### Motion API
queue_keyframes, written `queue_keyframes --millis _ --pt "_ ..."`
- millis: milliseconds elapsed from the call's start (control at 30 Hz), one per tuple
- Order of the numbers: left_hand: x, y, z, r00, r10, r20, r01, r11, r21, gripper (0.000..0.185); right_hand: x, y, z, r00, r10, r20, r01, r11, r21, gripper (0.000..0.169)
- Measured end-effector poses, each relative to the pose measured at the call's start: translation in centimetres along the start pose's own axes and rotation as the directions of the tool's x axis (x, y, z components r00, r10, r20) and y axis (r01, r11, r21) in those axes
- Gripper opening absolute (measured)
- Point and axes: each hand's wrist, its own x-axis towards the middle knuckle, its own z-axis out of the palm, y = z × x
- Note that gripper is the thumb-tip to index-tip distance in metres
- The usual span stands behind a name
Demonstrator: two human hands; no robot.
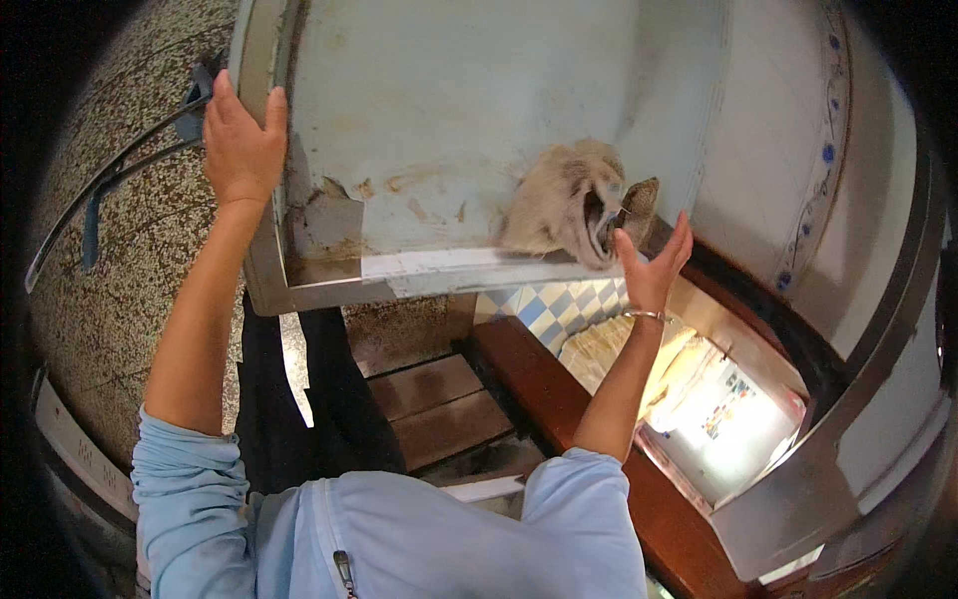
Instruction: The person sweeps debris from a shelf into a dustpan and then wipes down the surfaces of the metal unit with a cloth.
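A large pale panel (464, 97) with a grey frame lies before me, stained and peeling near its lower left corner. My left hand (245, 153) grips the left rail of this frame, thumb on the inner side and fingers at the outer side. My right hand (655, 271), with a bracelet at the wrist, is at the panel's lower right, thumb and fingers spread. Just beyond its thumb, a shaggy greyish-beige fibrous bundle (561, 198) lies on the panel, with a stiff brown flap (641, 206) beside it. Whether the right fingers hold the flap or the panel's edge is hidden.
Speckled floor (142, 195) shows at left, with a bent metal frame (112, 176) on it. A reddish-brown beam (539, 374) runs diagonally below the panel, beside brown steps (441, 397). Whitish tiles (771, 135) with a blue floral border stand at right. A bright opening (726, 419) shows at lower right.
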Motion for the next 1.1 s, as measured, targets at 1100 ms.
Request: queue_keyframes --millis 1100 --pt "0.2 0.9 -1.9 0.999 -0.024 0.036 0.03 0.986 -0.165 0.071 27.6 -11.3 14.0 0.98 0.193 0.039 -0.181 0.96 -0.215 0.073"
